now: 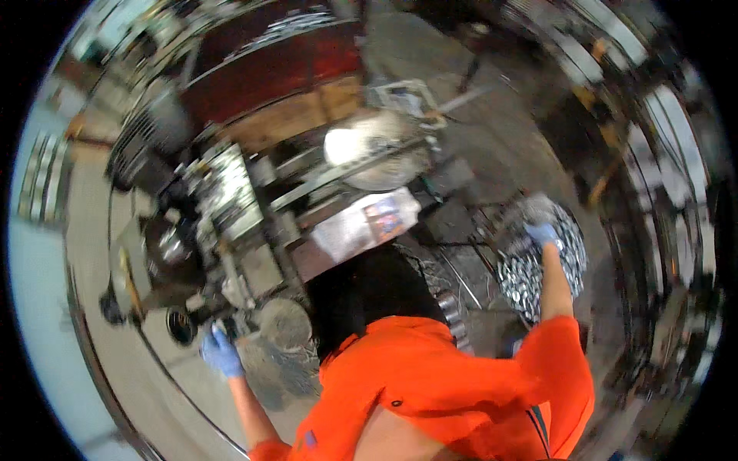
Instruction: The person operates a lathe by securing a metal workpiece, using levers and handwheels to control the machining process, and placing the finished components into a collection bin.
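My left hand (221, 353), in a blue glove, is at the lower left beside a machine with a round black part (181, 326). Its fingers look curled around something small and pale, too blurred to name. Out to the right, my right hand (543, 233), also gloved in blue, reaches over a heap of small shiny metal pieces (565, 265). A greyish rounded thing (530, 209) lies at its fingertips, smeared by motion. Whether these fingers grip anything is hidden by blur.
A motor (157, 127) and machine block (234, 188) stand on the left. Ahead are a red bin (284, 73) with metal pieces, a round disc (384, 154) under a bar, and a pale printed sheet (361, 227). A round greyish-brown thing (285, 324) sits right of my left hand. Racks line the right.
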A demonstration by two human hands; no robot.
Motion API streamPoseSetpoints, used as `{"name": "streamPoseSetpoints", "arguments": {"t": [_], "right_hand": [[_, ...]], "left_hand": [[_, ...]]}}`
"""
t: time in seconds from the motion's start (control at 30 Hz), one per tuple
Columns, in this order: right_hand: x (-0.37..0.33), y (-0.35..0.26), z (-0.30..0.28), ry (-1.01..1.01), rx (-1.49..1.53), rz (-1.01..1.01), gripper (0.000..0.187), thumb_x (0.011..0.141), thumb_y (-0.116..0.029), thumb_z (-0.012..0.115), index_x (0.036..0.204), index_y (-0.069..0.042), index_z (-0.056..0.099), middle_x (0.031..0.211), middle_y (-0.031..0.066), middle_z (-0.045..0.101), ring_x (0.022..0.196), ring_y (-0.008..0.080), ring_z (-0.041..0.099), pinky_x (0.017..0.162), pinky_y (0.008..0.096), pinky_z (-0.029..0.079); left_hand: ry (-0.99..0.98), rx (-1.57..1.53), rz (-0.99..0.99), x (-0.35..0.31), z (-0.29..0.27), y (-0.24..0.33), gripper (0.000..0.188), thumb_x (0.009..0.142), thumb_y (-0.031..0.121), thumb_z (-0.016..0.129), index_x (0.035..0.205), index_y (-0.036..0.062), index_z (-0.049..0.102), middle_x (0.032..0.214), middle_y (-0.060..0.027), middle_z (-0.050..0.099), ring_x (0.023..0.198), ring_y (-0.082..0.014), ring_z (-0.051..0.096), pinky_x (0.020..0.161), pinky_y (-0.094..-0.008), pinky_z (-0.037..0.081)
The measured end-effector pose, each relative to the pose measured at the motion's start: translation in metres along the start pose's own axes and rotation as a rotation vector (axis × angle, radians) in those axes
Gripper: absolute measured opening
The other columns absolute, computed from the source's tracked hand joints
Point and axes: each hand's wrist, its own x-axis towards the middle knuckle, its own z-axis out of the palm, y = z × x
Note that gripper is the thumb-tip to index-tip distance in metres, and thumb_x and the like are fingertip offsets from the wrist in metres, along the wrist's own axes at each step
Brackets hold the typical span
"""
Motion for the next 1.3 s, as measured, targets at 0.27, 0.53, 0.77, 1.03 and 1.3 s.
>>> {"name": "streamPoseSetpoints", "arguments": {"t": [0.27, 0.53, 0.77, 1.03, 1.3], "right_hand": [[0.050, 0.048, 0.046, -0.012, -0.069, -0.112, 0.063, 0.070, -0.052, 0.062, 0.097, 0.005, 0.064, 0.104, 0.0267, 0.061, 0.103, 0.0374, 0.058, 0.088, 0.0409, 0.046], [0.078, 0.087, 0.048, 0.266, -0.126, -0.356, 0.047, 0.076, -0.033, 0.064, 0.106, 0.001, 0.055, 0.100, 0.0209, 0.062, 0.090, 0.0361, 0.060, 0.079, 0.0391, 0.048], [-0.070, -0.034, -0.057, -0.128, 1.729, -0.254, 0.035, 0.085, -0.038, 0.059, 0.102, -0.008, 0.059, 0.091, 0.0057, 0.061, 0.084, 0.0208, 0.057, 0.079, 0.0397, 0.047], [-0.259, -0.305, -0.141, 0.275, 0.767, -1.172, 0.016, 0.074, -0.008, 0.065, 0.084, 0.004, 0.067, 0.105, 0.0151, 0.062, 0.096, 0.0228, 0.058, 0.086, 0.0318, 0.043], [-0.398, -0.421, -0.142, 0.148, 0.451, -1.998, 0.027, 0.066, -0.022, 0.075, 0.084, -0.005, 0.064, 0.105, 0.0173, 0.054, 0.093, 0.0343, 0.056, 0.077, 0.0393, 0.047]], "left_hand": [[0.050, 0.115, 0.136, 0.001, -0.002, 0.020, 0.028, 0.088, 0.027, 0.051, 0.097, 0.0051, 0.066, 0.079, -0.0190, 0.064, 0.071, -0.0340, 0.060, 0.066, -0.0433, 0.045], [0.149, 0.023, 0.175, 0.008, 0.003, 0.028, 0.019, 0.083, 0.024, 0.056, 0.091, 0.0114, 0.068, 0.065, -0.0134, 0.061, 0.060, -0.0300, 0.056, 0.059, -0.0415, 0.043], [0.078, 0.042, 0.174, 0.004, -0.019, 0.032, 0.021, 0.084, 0.025, 0.056, 0.095, 0.0112, 0.068, 0.071, -0.0138, 0.064, 0.064, -0.0301, 0.060, 0.061, -0.0413, 0.046], [0.049, -0.387, 0.468, 0.027, -0.071, 0.156, 0.026, 0.085, 0.029, 0.057, 0.099, 0.0085, 0.066, 0.073, -0.0135, 0.064, 0.066, -0.0297, 0.062, 0.063, -0.0382, 0.048], [-0.435, -0.830, 0.323, 0.007, -0.041, 0.209, 0.039, 0.085, 0.043, 0.055, 0.093, 0.0065, 0.068, 0.067, -0.0151, 0.062, 0.061, -0.0289, 0.060, 0.059, -0.0367, 0.047]]}}
